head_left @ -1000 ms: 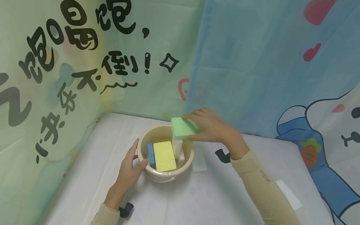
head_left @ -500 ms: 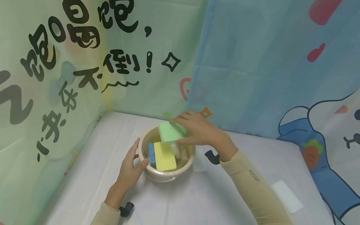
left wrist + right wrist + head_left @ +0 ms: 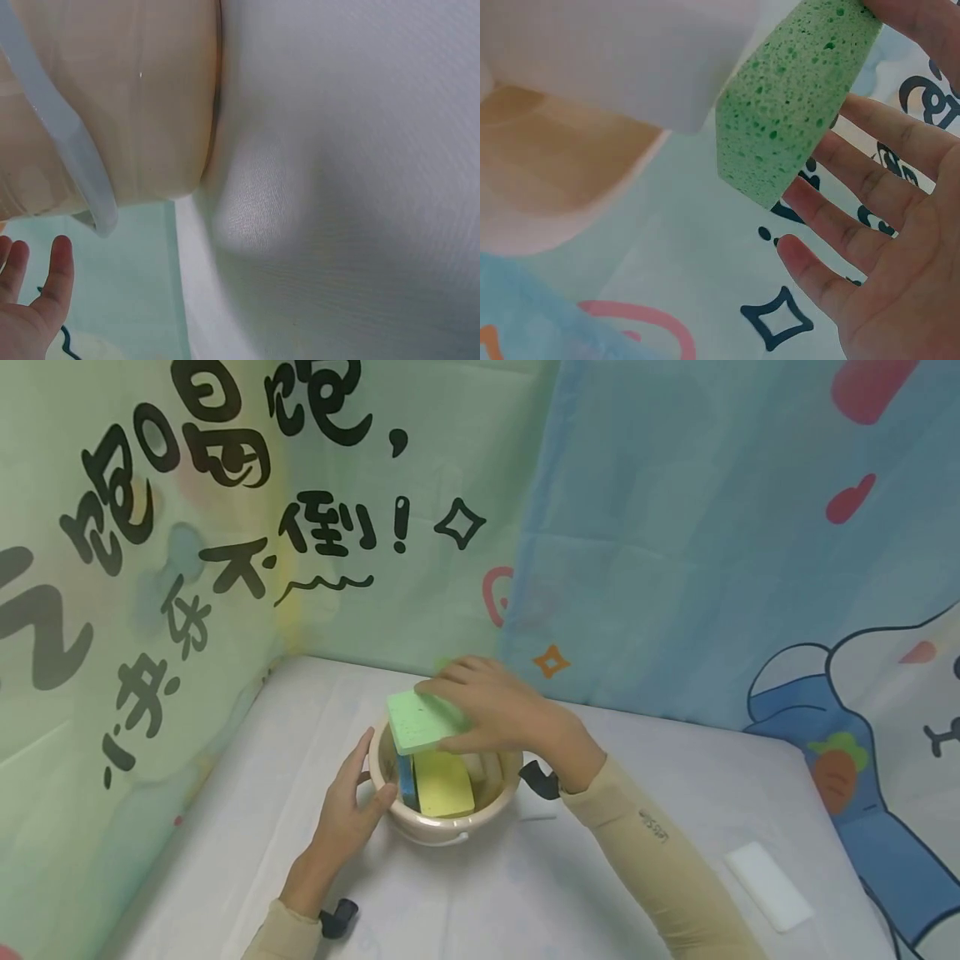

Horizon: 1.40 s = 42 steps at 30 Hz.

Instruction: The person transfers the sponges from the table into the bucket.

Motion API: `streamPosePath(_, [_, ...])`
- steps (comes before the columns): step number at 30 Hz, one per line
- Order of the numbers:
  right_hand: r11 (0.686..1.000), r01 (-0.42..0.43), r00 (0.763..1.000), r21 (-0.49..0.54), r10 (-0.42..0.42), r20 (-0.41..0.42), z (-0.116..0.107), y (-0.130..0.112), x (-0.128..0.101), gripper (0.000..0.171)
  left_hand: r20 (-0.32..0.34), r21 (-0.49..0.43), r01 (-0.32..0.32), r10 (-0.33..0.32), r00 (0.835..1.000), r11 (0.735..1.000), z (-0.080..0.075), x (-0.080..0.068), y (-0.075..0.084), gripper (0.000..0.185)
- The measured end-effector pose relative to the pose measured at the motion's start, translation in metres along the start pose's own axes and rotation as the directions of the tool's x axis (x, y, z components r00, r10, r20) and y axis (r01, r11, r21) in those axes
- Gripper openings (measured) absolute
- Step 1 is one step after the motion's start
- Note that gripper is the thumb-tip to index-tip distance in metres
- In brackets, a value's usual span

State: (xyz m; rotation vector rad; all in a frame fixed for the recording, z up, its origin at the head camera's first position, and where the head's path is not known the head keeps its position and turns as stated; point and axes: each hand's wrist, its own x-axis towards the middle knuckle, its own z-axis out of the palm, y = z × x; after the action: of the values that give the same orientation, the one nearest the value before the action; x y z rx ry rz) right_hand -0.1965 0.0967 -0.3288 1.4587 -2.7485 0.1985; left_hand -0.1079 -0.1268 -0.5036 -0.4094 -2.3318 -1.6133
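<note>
The right hand [image 3: 510,714] pinched the green sponge [image 3: 423,721] over the bucket [image 3: 450,827], at its far-left rim; the left hand [image 3: 347,814], fingers relaxed, steadied its side. The sponge could catch the rim and tumble out.

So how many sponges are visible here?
5: a green sponge in the right hand; blue, yellow and a whitish one in the bucket; white sponge on the table. Others may be hidden.

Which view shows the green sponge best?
The head view: the whole green sponge shows there, held by the right hand over the beige bucket. The right wrist view gives only a close slab of it; the left wrist view shows none.
</note>
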Motion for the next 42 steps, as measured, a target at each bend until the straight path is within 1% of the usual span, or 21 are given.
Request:
streamPosePath(4, [0.999, 0.031, 1.0, -0.011, -0.031, 0.005, -0.001, -0.007, 0.006, 0.066, -0.006, 0.006, -0.005, 0.005, 1.0, 1.0, 0.0, 0.0, 0.0, 0.077])
streamPosePath(8, [0.998, 0.06, 0.998, -0.013, -0.06, -0.008, 0.003, -0.014, 0.012, 0.064, -0.006, 0.004, 0.0, 0.0, 1.0, 1.0, 0.001, 0.001, 0.001, 0.078])
streamPosePath(10, [0.998, 0.062, 0.998, -0.008, -0.062, -0.008, 0.005, -0.017, 0.014, 0.063, -0.006, 0.005, -0.001, 0.001, 1.0, 1.0, 0.002, 0.0, 0.001, 0.079])
streamPosePath(13, [0.998, 0.063, 0.998, 0.007, -0.063, 0.006, 0.01, -0.021, 0.016, 0.062, -0.002, -0.003, -0.021, 0.021, 1.0, 1.0, 0.002, -0.001, 0.0, 0.08])
streamPosePath(17, [0.998, 0.055, 0.998, 0.029, -0.056, 0.03, 0.017, -0.024, 0.019, 0.063, 0.009, -0.031, -0.056, 0.056, 0.998, 0.998, 0.002, -0.002, -0.002, 0.071])
streamPosePath(21, [0.998, 0.044, 0.998, 0.042, -0.046, 0.047, 0.021, -0.023, 0.019, 0.064, 0.008, -0.034, -0.064, 0.064, 0.998, 0.997, 0.003, -0.002, -0.002, 0.068])
streamPosePath(24, [0.999, 0.036, 0.997, 0.038, -0.038, 0.061, 0.024, -0.02, 0.019, 0.065, 0.008, -0.015, -0.049, 0.049, 0.999, 0.999, 0.003, -0.001, -0.001, 0.072])
streamPosePath(28, [1.0, 0.012, 0.997, 0.024, -0.014, 0.077, 0.025, -0.016, 0.018, 0.065, 0.004, 0.005, -0.012, 0.012, 1.0, 1.0, 0.003, 0.0, 0.003, 0.077])
streamPosePath(30, [1.0, -0.003, 0.996, 0.021, 0.001, 0.089, 0.024, -0.014, 0.017, 0.065, 0.005, 0.002, 0.001, -0.001, 1.0, 1.0, 0.003, 0.001, 0.004, 0.078])
streamPosePath(37, [0.998, -0.061, 0.987, -0.004, 0.061, 0.15, 0.023, -0.012, 0.016, 0.066, 0.019, -0.003, 0.014, -0.014, 1.0, 1.0, 0.002, 0.001, 0.005, 0.077])
streamPosePath(42, [0.995, -0.094, 0.981, -0.019, 0.096, 0.167, 0.022, -0.01, 0.014, 0.067, 0.019, 0.001, 0.037, -0.037, 0.999, 0.999, 0.002, 0.002, 0.008, 0.077])
